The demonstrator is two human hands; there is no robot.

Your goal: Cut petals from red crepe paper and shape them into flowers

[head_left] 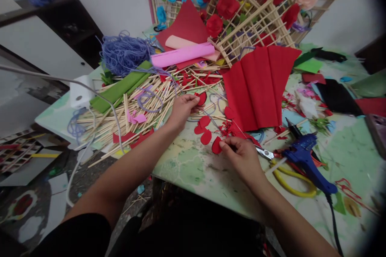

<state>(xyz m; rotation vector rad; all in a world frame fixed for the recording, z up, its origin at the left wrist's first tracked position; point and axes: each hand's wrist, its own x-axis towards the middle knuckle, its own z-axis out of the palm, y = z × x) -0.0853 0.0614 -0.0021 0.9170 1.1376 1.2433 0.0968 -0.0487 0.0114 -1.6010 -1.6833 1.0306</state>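
Between the thumb and fingers of my left hand [184, 109] is a small rounded red paper petal [202, 98]. My right hand [243, 156] pinches another red paper petal [216, 145] low over the front of the table. Several loose petals [206, 137] lie on the tabletop between my hands. Red paper scraps [230, 128] are heaped just beyond my right hand. To the right of that hand are yellow-handled scissors [289, 184], partly under a blue hot glue gun [304, 156]. A large sheet of red crepe paper [256, 88] spreads behind the scraps.
Many thin bamboo sticks [120, 120] cover the table's left side, with blue yarn [126, 54] and folded green paper [120, 88]. A pink paper roll [183, 54] lies behind. Bamboo lattices [256, 24] with paper flowers [228, 6] lean at the wall. A white cable [114, 108] hangs at left.
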